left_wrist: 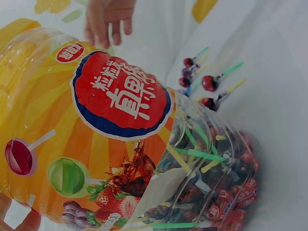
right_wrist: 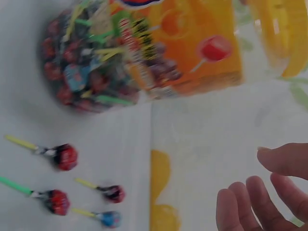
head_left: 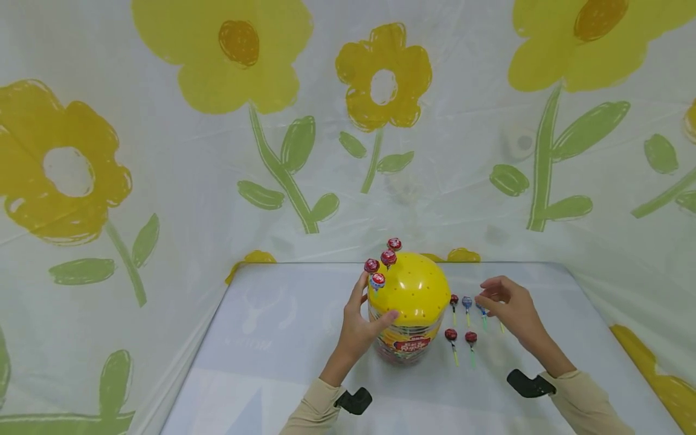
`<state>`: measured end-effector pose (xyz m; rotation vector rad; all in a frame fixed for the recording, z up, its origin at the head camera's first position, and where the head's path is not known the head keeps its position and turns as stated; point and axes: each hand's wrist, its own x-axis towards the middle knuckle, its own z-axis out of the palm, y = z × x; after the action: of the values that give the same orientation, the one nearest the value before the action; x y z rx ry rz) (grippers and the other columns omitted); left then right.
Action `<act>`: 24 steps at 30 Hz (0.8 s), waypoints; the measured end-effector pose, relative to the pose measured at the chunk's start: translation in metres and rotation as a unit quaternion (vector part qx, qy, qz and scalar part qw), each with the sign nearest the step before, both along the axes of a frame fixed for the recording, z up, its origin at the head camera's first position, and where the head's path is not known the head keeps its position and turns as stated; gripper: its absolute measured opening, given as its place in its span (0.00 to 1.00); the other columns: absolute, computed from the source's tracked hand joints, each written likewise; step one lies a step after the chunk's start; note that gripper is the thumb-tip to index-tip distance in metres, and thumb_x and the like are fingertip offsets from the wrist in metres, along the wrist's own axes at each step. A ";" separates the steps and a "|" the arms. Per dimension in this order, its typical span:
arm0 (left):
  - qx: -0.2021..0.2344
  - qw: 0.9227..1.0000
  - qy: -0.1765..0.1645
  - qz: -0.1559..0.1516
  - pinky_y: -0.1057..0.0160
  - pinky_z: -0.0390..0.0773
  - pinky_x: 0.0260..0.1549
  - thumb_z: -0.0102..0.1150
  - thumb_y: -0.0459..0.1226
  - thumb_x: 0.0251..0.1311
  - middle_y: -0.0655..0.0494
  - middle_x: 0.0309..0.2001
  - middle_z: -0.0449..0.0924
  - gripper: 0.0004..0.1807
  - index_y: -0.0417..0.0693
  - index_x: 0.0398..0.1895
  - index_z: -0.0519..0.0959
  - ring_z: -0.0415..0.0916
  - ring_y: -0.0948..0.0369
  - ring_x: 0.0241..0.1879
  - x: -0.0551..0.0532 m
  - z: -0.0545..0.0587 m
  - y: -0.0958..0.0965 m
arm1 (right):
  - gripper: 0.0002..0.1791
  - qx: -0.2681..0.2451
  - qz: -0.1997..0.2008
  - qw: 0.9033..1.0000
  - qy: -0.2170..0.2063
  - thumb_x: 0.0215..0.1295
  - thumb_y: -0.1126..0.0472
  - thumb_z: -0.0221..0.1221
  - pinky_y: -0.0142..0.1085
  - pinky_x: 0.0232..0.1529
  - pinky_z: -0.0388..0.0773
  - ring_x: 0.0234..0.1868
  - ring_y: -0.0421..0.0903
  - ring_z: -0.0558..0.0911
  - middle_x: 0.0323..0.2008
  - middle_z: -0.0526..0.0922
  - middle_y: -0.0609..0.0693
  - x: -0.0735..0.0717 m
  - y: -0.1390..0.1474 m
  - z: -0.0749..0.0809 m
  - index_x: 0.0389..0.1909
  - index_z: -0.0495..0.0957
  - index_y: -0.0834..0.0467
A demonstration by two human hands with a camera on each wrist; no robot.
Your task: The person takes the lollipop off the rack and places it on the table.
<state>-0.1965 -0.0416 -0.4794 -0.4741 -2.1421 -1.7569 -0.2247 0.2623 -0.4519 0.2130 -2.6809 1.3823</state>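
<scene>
A clear plastic lollipop jar [head_left: 411,345] with an orange label and a domed yellow lid [head_left: 418,287] stands upright on the table. My left hand [head_left: 356,326] grips its left side, thumb against the lid's front edge. Several wrapped lollipops [head_left: 388,258] stick out of holes in the lid's left part. Through the wall in the left wrist view, many more lollipops [left_wrist: 231,202] show inside. Right of the jar my right hand [head_left: 513,308] hovers above the table, fingers loosely bent and holding nothing in the right wrist view. Beneath and beside it lie loose lollipops [head_left: 467,302].
The loose lollipops lie in two rows, red-wrapped ones [head_left: 470,337] in front and red and blue ones behind. A white table [head_left: 272,350] carries everything. Behind and around it hangs a white cloth [head_left: 457,199] printed with yellow flowers. Each wrist wears a black strap [head_left: 526,384].
</scene>
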 end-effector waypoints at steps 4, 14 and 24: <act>0.003 1.000 0.002 -0.003 0.43 0.64 0.58 0.62 0.54 0.53 0.64 0.68 0.61 0.46 0.59 0.73 0.52 0.58 0.62 0.67 -0.002 -0.005 0.000 | 0.17 0.001 0.006 1.000 0.020 0.63 0.57 0.61 0.31 0.29 0.80 0.34 0.43 0.79 0.38 0.80 0.59 0.003 -0.008 0.018 0.46 0.72 0.64; 0.002 1.000 0.001 0.001 0.44 0.65 0.58 0.63 0.52 0.53 0.60 0.68 0.62 0.46 0.54 0.73 0.53 0.58 0.60 0.67 -0.003 -0.006 0.000 | 0.17 0.010 0.026 0.998 0.061 0.62 0.56 0.62 0.29 0.32 0.80 0.34 0.40 0.78 0.38 0.80 0.56 0.009 -0.021 0.042 0.45 0.74 0.62; -0.002 1.000 0.001 0.001 0.42 0.64 0.58 0.65 0.45 0.51 0.54 0.69 0.61 0.48 0.47 0.73 0.51 0.57 0.56 0.68 -0.003 -0.003 0.000 | 0.13 0.003 0.050 0.994 0.093 0.61 0.59 0.63 0.27 0.33 0.79 0.34 0.38 0.79 0.37 0.81 0.54 0.009 -0.031 0.064 0.42 0.74 0.60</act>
<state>-0.1996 -0.0415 -0.4824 -0.4761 -2.1449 -1.7496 -0.2153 0.2310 -0.3879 0.4576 -2.5524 1.3096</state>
